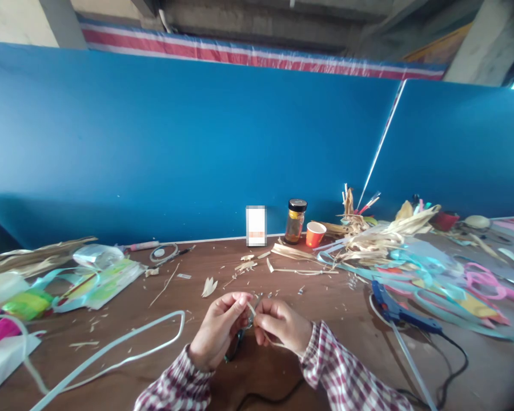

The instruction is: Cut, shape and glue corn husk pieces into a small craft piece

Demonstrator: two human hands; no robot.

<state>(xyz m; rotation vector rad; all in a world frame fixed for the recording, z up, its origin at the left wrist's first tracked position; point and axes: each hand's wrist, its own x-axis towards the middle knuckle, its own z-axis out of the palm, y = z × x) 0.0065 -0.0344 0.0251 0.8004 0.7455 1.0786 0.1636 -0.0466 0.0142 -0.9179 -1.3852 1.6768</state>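
Near the table's front edge, the left hand (218, 331) and right hand (280, 325) both pinch a thin pale straw strip (252, 310); dark scissors (239, 341), seemingly, hang beneath.

Our brown table (257, 377) carries a glue gun (396, 311), an orange cup (315, 234), a capped jar (295, 221), pale straw strips (377, 240) and scattered shavings (240, 265).
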